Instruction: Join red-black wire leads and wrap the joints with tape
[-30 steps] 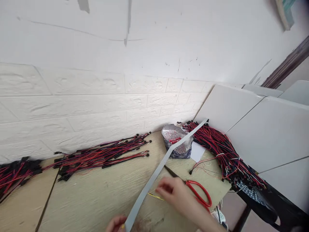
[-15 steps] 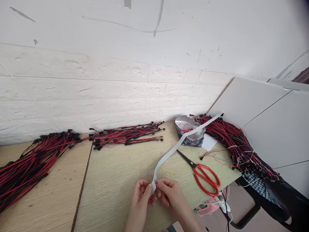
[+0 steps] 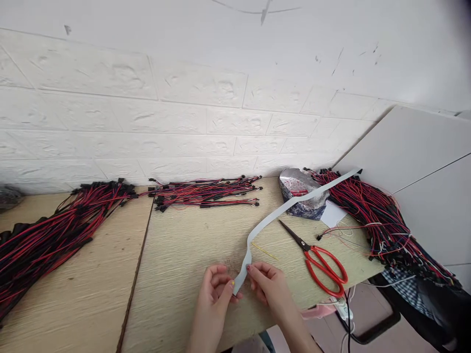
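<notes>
Near table edge (image 3: 176,314), left hand (image 3: 215,289), right hand (image 3: 270,287) pinching strip (image 3: 279,213)

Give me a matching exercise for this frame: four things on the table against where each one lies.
Things:
1. red-handled scissors
2. grey strip
3. foil bag
4. small wire bundle

Places:
A. at the back of the table along the brick wall, near the middle
B. near end pinched between the left hand and the right hand, far end up on the wire heap at right
C. flat on the table, right of the hands, blades pointing up-left
D. at the back right, under the strip, beside the big wire heap

Pairs: 1-C, 2-B, 3-D, 4-A
</notes>
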The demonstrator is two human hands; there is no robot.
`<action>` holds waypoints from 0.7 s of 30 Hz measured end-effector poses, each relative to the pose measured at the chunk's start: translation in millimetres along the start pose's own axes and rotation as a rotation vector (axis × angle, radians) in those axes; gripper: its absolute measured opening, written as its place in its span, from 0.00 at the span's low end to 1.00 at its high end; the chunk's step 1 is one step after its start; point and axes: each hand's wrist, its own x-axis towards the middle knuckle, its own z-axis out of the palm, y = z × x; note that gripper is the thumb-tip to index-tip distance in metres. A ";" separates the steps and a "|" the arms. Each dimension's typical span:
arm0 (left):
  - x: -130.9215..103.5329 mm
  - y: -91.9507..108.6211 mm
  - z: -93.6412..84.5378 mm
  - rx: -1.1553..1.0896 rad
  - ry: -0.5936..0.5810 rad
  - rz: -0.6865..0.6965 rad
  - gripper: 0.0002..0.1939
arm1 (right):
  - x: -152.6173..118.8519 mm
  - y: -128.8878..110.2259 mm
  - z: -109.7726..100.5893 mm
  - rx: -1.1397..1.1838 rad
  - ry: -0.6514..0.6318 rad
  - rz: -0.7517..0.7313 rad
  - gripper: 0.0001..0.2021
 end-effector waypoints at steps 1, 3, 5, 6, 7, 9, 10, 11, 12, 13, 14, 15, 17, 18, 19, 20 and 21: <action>-1.4 -0.1 -0.9 0.019 0.013 0.001 0.21 | -0.6 0.1 0.9 -0.005 0.000 0.002 0.19; -3.7 -0.4 -3.0 0.056 0.045 0.011 0.19 | -1.3 0.5 1.0 0.003 -0.015 0.010 0.19; -5.3 -0.1 -5.3 0.099 0.074 0.022 0.16 | -1.5 0.7 -1.4 0.038 -0.046 0.021 0.19; -5.9 0.5 -6.4 0.120 0.091 0.030 0.16 | -1.6 0.4 -3.3 0.061 -0.062 0.024 0.19; -6.4 1.4 -7.3 0.139 0.111 0.040 0.15 | -1.7 -0.1 -5.6 0.083 -0.074 0.027 0.19; -7.2 3.7 -8.6 0.170 0.132 0.052 0.13 | -1.9 -2.1 -10.3 0.106 -0.080 0.030 0.18; -7.6 5.0 -9.0 0.184 0.130 0.051 0.12 | -2.1 -3.6 -12.4 0.104 -0.074 0.030 0.18; -7.9 6.2 -9.4 0.198 0.121 0.043 0.12 | -2.2 -5.2 -14.3 0.094 -0.063 0.026 0.18; -8.1 7.2 -9.8 0.217 0.106 0.031 0.11 | -2.3 -6.8 -15.9 0.079 -0.046 0.019 0.18; -8.4 7.9 -10.3 0.246 0.087 0.022 0.10 | -2.3 -8.3 -17.1 0.061 -0.029 0.008 0.19; -8.6 8.3 -11.0 0.288 0.072 0.026 0.08 | -2.4 -9.4 -18.0 0.041 -0.012 -0.005 0.19; -8.8 8.5 -11.8 0.343 0.062 0.047 0.06 | -2.5 -9.9 -18.5 0.020 0.004 -0.017 0.19; -9.3 8.1 -13.9 0.462 0.055 0.126 0.03 | -3.0 -9.3 -18.5 -0.028 0.044 -0.038 0.19; -9.5 7.5 -15.2 0.515 0.058 0.167 0.04 | -3.4 -8.1 -17.9 -0.064 0.073 -0.053 0.19; -9.6 6.8 -16.4 0.559 0.060 0.200 0.05 | -4.0 -6.6 -17.0 -0.115 0.105 -0.076 0.17; -9.6 5.7 -17.6 0.593 0.062 0.223 0.06 | -4.7 -4.8 -15.9 -0.184 0.134 -0.109 0.15; -9.5 4.5 -18.6 0.621 0.064 0.241 0.07 | -5.4 -3.0 -14.5 -0.271 0.156 -0.149 0.13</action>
